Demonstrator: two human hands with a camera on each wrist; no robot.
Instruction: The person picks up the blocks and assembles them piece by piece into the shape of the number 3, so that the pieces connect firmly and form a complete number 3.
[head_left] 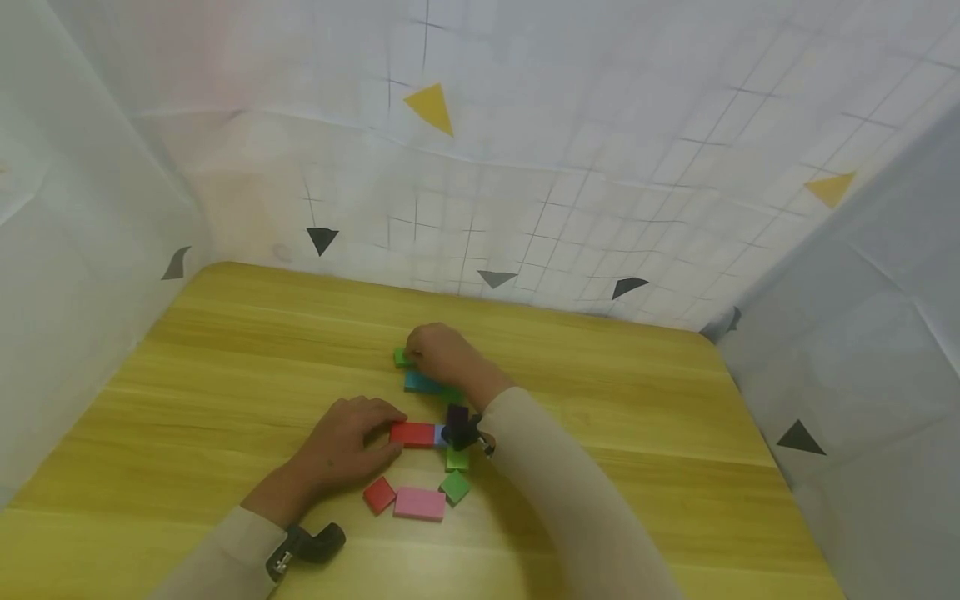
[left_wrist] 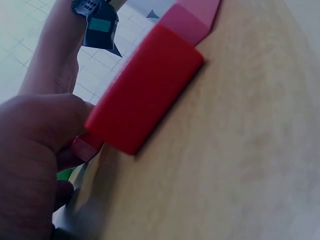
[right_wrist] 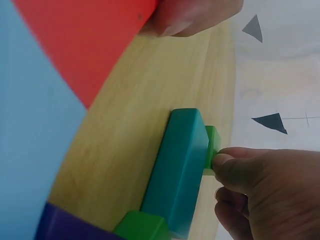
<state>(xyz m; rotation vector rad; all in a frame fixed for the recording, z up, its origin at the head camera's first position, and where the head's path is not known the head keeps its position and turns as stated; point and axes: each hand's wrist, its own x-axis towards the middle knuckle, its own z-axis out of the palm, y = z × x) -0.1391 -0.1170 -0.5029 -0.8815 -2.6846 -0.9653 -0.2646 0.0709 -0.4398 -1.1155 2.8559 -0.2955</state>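
My left hand (head_left: 337,446) has its thumb and a finger at either side of the left end of a long red block (head_left: 412,434), pinching it; the block's end (left_wrist: 85,148) shows in the left wrist view. Farther out, my right hand (head_left: 444,357) pinches a small green block (right_wrist: 212,147) between thumb and forefinger. This block stands close against the far side of a long teal block (right_wrist: 175,165). Another green block (right_wrist: 142,227) touches the teal block's near end. A light blue block (head_left: 439,435) adjoins the red one, partly covered by the right wrist's camera.
A dark purple block (head_left: 457,413) lies beyond the light blue one, a lime green block (head_left: 457,460) nearer. In front, a pink block (head_left: 420,504) lies between a tilted red block (head_left: 379,495) and a tilted green block (head_left: 454,487). White sheets (head_left: 562,225) surround the wooden table (head_left: 637,417).
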